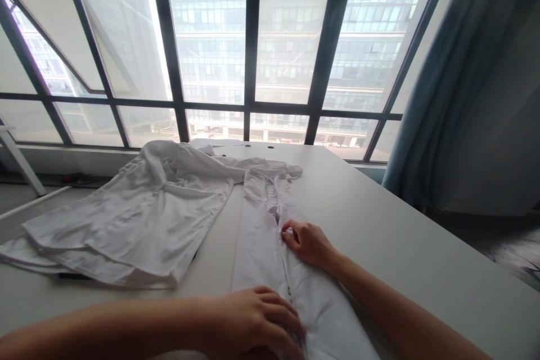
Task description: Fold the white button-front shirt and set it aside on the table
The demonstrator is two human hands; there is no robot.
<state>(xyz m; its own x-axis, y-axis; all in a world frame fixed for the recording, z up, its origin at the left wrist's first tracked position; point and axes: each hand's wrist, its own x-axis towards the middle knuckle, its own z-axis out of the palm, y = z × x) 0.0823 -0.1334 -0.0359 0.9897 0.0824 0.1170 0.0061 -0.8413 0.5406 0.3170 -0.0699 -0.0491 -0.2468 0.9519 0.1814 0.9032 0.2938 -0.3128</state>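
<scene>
A white shirt point(259, 225) lies lengthwise on the table, its collar at the far end and its front edges meeting along the middle. My right hand point(307, 242) pinches the front edge about halfway down, thumb and forefinger together. Nearer to me, my left hand point(265, 320) reaches across from the left, its fingers curled over the same front opening; they are a little blurred and the fingertips are partly hidden. Small dark spots show along the opening between the hands.
A second white garment point(139, 214) is spread with creases at the left, one sleeve reaching behind the shirt's collar. Part of a dark object point(73, 276) shows under its hem. The white table point(379, 230) slants away at the right, beside a blue-grey curtain point(455, 95). Windows stand behind.
</scene>
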